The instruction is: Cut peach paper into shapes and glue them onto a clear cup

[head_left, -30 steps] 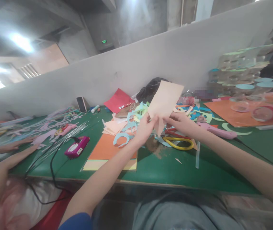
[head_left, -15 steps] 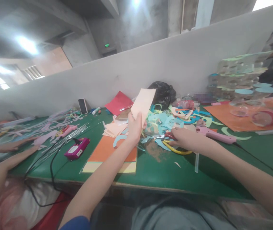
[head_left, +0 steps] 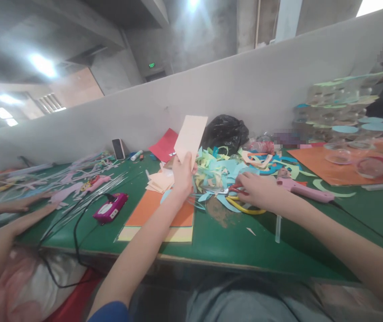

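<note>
My left hand is closed on a cream paper strip, held upright above the table. Over the heap of paper scraps, my right hand grips red-handled scissors, whose blades point left. The scissors are apart from the held strip. Below my left forearm lie orange sheets on a pale yellow one. Several cream pieces rest at the back of that stack. Just beneath my right hand a yellow ring-shaped piece lies on the table.
A pink glue gun with a cord lies to the right. On the left are a magenta box with a black cable, a phone and a co-worker's arms. A black plastic bag sits against the wall.
My left hand has moved the cream strip slightly left and up. The right hand with the scissors has shifted a little left.
</note>
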A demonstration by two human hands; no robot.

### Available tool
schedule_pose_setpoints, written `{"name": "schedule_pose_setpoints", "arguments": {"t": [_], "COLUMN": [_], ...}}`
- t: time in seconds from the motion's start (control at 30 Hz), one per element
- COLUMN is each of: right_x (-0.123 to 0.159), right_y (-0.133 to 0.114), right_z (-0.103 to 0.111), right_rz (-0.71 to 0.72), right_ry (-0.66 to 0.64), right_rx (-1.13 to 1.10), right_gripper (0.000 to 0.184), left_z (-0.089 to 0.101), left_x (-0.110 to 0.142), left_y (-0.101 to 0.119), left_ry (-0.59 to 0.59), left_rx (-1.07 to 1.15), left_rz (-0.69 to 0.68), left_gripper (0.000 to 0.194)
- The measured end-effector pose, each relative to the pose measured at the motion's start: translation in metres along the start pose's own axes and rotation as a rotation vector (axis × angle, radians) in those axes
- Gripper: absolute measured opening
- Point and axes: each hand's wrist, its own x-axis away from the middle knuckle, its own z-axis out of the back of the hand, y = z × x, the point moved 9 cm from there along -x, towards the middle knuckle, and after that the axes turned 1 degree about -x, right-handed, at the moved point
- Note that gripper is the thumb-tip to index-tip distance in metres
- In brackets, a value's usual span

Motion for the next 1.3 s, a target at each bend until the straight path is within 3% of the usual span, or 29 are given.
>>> {"name": "schedule_pose_setpoints", "arguments": {"t": [0.2, 0.33, 0.47, 0.57, 0.7, 0.8, 0.93, 1.13, 1.3], "right_x": [0.005, -0.002, -0.006, -0.001, 0.007, 0.004, -0.002, 0.000, 0.002], "right_y": [-0.005, 0.001, 0.006, 0.007, 0.001, -0.003, -0.003, -0.005, -0.012], "right_z": [-0.015, -0.011, 0.003, 0.006, -0.001, -0.006, -0.011, 0.005, 0.012], "right_rz": [0.116, -0.001, -0.066, -0.063, 0.017, 0.061, 0.042, -0.052, -0.006], "right_ry": [-0.193, -0.155, -0.072, -0.108, -0.180, -0.151, -0.139, -0.017, 0.055], "right_rx": [-0.038, -0.013, -0.033, -0.057, 0.091, 0.103, 0.092, 0.138, 0.182], "right_gripper": [0.023, 0.014, 0.019, 0.019, 0.020, 0.029, 0.024, 0.032, 0.030], "left_z": [-0.002, -0.004, -0.002, -0.001, -0.002, 0.000, 0.002, 0.004, 0.002], "left_x": [0.000, 0.000, -0.001, 0.000, 0.000, 0.001, 0.001, 0.003, 0.003], "left_y": [-0.009, -0.011, -0.005, -0.003, -0.005, -0.006, -0.005, 0.005, 0.011], "left_ry": [-0.025, -0.041, -0.034, -0.024, -0.027, -0.014, 0.009, 0.055, 0.023], "left_rx": [0.010, 0.006, -0.030, -0.056, -0.067, -0.094, -0.125, -0.104, -0.077], "left_rz": [0.009, -0.001, -0.043, -0.046, -0.036, -0.040, -0.041, -0.082, -0.110], "left_gripper": [0.024, 0.021, 0.020, 0.020, 0.020, 0.020, 0.022, 0.016, 0.022]}}
